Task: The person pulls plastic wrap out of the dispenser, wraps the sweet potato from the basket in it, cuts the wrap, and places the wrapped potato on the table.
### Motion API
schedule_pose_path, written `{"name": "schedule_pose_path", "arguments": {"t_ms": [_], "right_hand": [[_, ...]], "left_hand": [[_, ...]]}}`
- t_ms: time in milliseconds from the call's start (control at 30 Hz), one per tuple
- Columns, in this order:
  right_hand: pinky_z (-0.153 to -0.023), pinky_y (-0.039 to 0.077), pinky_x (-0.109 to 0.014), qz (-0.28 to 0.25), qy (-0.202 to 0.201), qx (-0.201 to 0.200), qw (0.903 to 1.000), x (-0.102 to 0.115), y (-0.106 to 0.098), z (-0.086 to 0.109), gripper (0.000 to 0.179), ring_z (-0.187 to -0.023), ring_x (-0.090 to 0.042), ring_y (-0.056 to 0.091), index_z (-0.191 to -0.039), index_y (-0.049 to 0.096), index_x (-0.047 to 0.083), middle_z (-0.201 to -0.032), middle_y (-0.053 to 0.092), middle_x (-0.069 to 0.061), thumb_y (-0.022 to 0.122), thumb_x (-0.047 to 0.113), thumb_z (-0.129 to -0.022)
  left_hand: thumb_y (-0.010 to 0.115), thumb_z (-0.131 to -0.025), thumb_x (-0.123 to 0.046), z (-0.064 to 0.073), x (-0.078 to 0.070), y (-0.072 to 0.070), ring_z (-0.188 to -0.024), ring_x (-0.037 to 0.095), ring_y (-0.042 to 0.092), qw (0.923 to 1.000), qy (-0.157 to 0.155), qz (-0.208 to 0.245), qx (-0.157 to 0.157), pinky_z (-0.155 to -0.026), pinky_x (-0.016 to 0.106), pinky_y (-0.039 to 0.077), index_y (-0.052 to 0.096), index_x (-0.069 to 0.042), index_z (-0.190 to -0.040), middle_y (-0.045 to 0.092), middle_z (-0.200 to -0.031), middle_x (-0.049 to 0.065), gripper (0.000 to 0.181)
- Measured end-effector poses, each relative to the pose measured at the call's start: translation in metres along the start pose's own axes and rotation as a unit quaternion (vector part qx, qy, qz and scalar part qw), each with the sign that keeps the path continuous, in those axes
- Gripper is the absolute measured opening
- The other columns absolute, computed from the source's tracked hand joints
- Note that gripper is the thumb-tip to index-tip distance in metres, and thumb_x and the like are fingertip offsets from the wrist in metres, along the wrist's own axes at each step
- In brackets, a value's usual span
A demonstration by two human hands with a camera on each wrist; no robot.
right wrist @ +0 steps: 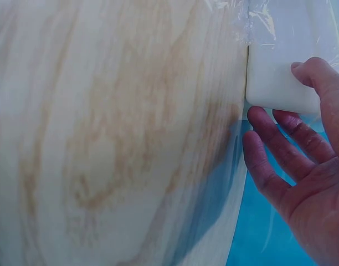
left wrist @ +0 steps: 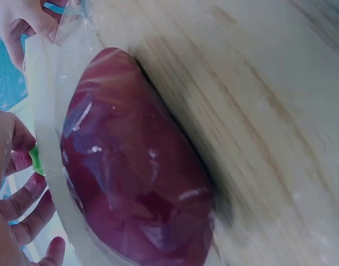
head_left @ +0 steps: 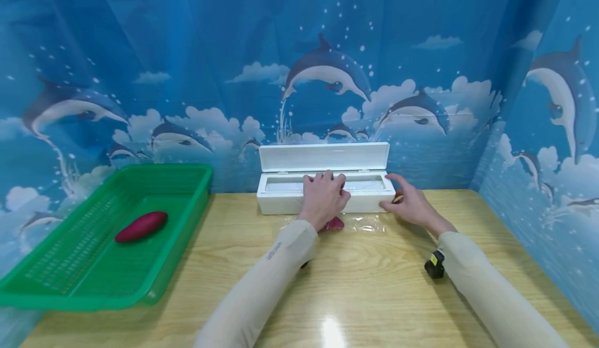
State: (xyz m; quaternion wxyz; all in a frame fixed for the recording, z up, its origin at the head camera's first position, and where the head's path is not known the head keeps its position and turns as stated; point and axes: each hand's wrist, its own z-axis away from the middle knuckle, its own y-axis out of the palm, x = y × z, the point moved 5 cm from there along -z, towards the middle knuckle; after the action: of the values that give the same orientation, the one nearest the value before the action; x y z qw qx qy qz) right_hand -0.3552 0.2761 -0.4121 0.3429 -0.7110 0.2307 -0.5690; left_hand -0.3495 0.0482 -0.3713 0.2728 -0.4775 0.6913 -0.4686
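A long white box (head_left: 365, 201) with its lid raised stands at the back of the table; it looks like a cling film dispenser. My left hand (head_left: 323, 194) is over the middle of its front edge. In the left wrist view its fingers pinch a small green piece (left wrist: 36, 160) at that edge. My right hand (head_left: 412, 202) grips the box's right end, thumb on the front face (right wrist: 286, 72) and fingers around the end. Clear film (head_left: 367, 223) runs out along the front of the box. Under the film lies a purple-red sweet potato (left wrist: 136, 166), mostly hidden by my left arm in the head view.
On the left stands a green basket (head_left: 187, 233) with another purple-red sweet potato (head_left: 141, 227) in it. The wooden table (head_left: 374, 291) ends at a blue dolphin curtain (head_left: 224, 51) behind the box and on the right.
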Motion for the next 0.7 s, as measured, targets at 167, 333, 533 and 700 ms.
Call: {"name": "schedule_pose_path", "arguments": {"t_ms": [167,333,533,700], "right_hand": [[-0.08,0.061,-0.045,0.0,-0.002,0.001,1.0,-0.002,0.0,-0.001,0.083,-0.096,-0.034,0.074,-0.159,0.027,0.009,-0.112,0.072,-0.028,0.075,0.028,-0.094],[-0.08,0.062,-0.045,-0.002,0.002,0.001,1.0,-0.003,0.001,-0.001,0.083,-0.096,-0.034,0.074,-0.159,0.027,0.01,-0.113,0.071,-0.029,0.075,0.029,-0.094],[-0.081,0.061,-0.046,0.001,0.007,0.001,1.0,-0.005,0.002,-0.002,0.082,-0.098,-0.035,0.073,-0.159,0.027,0.011,-0.115,0.07,-0.029,0.075,0.029,-0.094],[-0.081,0.061,-0.046,0.002,0.006,-0.001,1.0,-0.006,0.001,-0.002,0.083,-0.097,-0.034,0.073,-0.159,0.027,0.011,-0.113,0.071,-0.028,0.075,0.028,-0.094]], "left_hand": [[0.055,-0.1,-0.042,0.003,0.005,-0.001,-0.09,0.019,0.059,0.9999,-0.015,0.006,-0.005,-0.083,0.042,0.05,0.063,-0.026,-0.102,0.065,-0.1,-0.001,0.018],[0.055,-0.1,-0.042,0.006,0.01,-0.001,-0.089,0.02,0.057,0.9996,-0.029,0.005,0.001,-0.084,0.042,0.049,0.062,-0.025,-0.102,0.063,-0.098,-0.001,0.018],[0.056,-0.1,-0.043,0.009,0.012,-0.001,-0.09,0.021,0.057,0.9991,-0.04,0.011,0.006,-0.084,0.043,0.05,0.062,-0.025,-0.104,0.063,-0.1,0.0,0.019],[0.056,-0.1,-0.043,0.009,0.012,-0.001,-0.092,0.021,0.058,0.999,-0.043,0.006,0.009,-0.084,0.042,0.05,0.063,-0.026,-0.106,0.065,-0.104,0.0,0.02]]}}
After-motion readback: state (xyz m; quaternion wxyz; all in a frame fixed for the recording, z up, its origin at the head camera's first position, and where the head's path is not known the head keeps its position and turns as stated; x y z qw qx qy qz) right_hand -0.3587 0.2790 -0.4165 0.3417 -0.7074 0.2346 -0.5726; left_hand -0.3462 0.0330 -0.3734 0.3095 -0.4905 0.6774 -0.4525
